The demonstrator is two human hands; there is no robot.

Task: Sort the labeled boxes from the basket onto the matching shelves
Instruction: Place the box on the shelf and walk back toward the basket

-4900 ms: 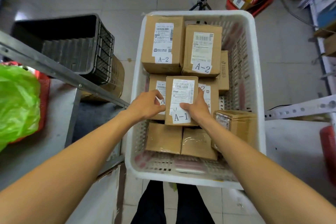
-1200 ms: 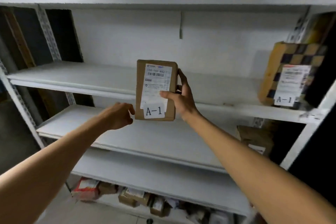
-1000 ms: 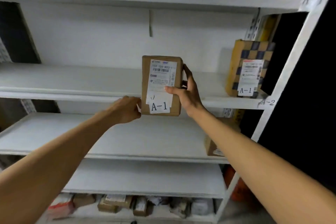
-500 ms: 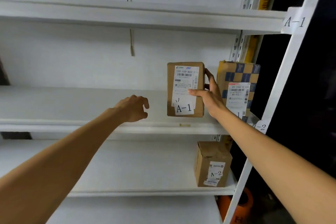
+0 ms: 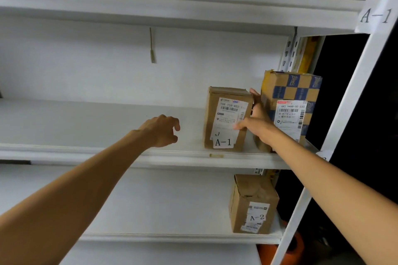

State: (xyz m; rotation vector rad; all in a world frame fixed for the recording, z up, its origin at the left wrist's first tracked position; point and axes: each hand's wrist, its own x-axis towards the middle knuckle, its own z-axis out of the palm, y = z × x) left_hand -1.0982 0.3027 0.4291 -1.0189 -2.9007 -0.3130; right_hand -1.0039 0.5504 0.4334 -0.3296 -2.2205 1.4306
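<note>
1. grips the a-1 box (image 5: pixel 226 118), right of centre, with the right hand (image 5: pixel 257 123): thumb across the front label, fingers round the box's right edge.
2. has that box upright on the middle shelf (image 5: pixel 86 153), bottom seemingly on the board, label toward the camera.
3. fits the right hand's fingers between the a-1 box and a checked box (image 5: pixel 293 90), which sits just to the right on the same shelf.
4. holds the left hand (image 5: pixel 161 131) at mid-frame, left of the a-1 box and apart from it, fingers loosely curled, gripping nothing.
5. shows an a-2 box (image 5: pixel 252 204) upright on the lower shelf (image 5: pixel 150 236), lower right of the frame, below the a-1 box.
6. shows an "a-1" tag (image 5: pixel 375 15) on the white post (image 5: pixel 339 125), upper right.
7. shows a cord (image 5: pixel 151 49) hanging against the back wall, upper middle.
</note>
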